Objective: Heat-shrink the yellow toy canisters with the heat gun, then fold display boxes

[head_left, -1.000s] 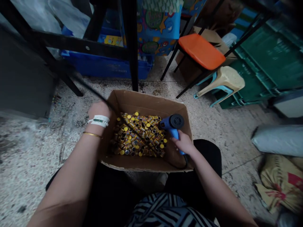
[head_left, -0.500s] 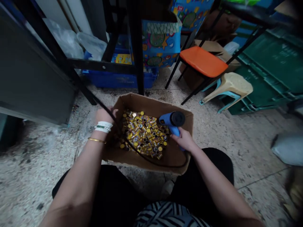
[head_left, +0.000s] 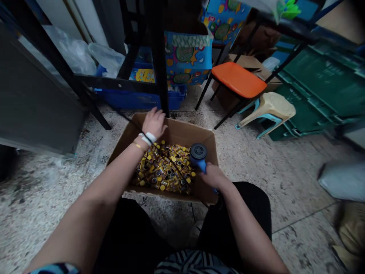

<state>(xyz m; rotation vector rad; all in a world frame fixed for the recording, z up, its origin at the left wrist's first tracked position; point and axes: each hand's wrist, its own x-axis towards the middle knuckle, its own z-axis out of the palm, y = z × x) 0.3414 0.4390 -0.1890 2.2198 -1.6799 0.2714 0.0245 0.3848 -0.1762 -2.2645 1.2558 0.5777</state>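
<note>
Gripping a blue heat gun (head_left: 199, 152), fingers closed round its handle, the right hand (head_left: 215, 177) is at the right side of an open cardboard box (head_left: 185, 131) heaped with small yellow cylinders (head_left: 159, 173). The left hand (head_left: 154, 123), fingers loosely spread and empty, is at the far rim, a black cord (head_left: 127, 117) crossing its wrist.

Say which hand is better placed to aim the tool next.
Probably the right hand, which grips the tool by the pieces. The left hand is open near the far wall of the box.
</note>
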